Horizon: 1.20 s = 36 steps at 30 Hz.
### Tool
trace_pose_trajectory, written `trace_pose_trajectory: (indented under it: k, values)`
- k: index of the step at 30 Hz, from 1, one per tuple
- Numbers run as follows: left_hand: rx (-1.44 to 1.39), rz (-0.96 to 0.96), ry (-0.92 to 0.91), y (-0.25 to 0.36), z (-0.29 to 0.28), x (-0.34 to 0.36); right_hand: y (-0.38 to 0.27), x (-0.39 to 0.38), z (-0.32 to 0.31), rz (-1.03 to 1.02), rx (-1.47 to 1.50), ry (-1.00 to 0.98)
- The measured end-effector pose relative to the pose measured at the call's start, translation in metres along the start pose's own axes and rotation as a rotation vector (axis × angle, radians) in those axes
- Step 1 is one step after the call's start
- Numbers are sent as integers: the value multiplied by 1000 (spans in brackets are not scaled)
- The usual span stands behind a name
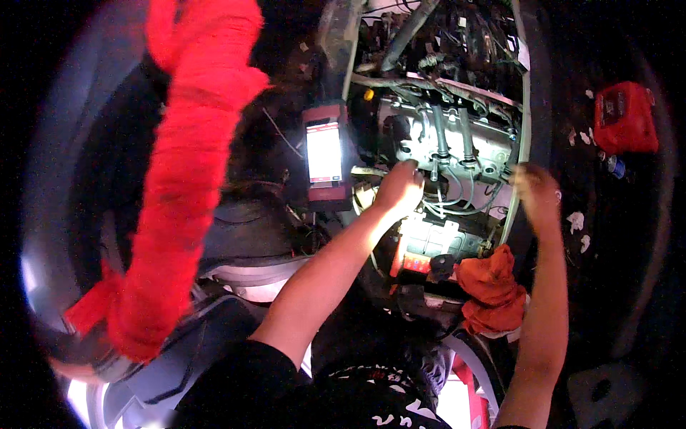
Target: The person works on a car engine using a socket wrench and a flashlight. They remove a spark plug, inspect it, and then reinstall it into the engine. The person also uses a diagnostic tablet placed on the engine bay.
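My left hand [399, 189] is at the near left corner of a silver engine cover [489, 143], its fingers curled inward. What they hold, if anything, is hidden. My right hand [537, 194] is by the right end of the cover, at the rim of the opening, its fingers smeared by motion. Between the hands, two dark tubes [440, 132] stand up from the cover, and grey cables [461, 193] loop below them. A car battery [429, 239] with an orange-red label is nearer to me, under bright light.
A red-framed handheld tablet [325, 157] with a lit screen lies left of the engine bay. An orange-red rag [491, 289] is beside the battery. A red-wrapped bar [189, 164] rises on the left. A red pouch [626, 118] and white scraps [576, 222] lie at right.
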<state>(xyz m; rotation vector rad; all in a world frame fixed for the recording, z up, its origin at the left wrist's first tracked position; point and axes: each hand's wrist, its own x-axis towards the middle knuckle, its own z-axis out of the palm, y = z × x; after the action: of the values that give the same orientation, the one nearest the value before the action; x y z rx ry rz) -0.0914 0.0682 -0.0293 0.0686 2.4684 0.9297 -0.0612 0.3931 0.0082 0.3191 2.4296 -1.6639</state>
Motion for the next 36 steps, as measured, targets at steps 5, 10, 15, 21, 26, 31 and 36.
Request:
trace_pose_trajectory:
  k: [5,10,15,21,26,31,36]
  values:
    - [278,544,249,-27,-27,-92,-2,44,161,266,-540,-418]
    - [379,682,231,-60,-20,-100,79,72,197,501,-298,-335]
    - [427,617,143,-64,-15,-103,86,53,191,470,439,-327]
    - [412,611,171,-62,-17,-101,66,59,205,478,-281,-207]
    - [412,623,188,-59,-17,-100,76,69,203,496,-139,-205]
    - [431,595,146,-57,-19,-100,82,59,195,492,375,-337]
    - [407,612,174,-57,-19,-101,77,57,203,393,-365,-140]
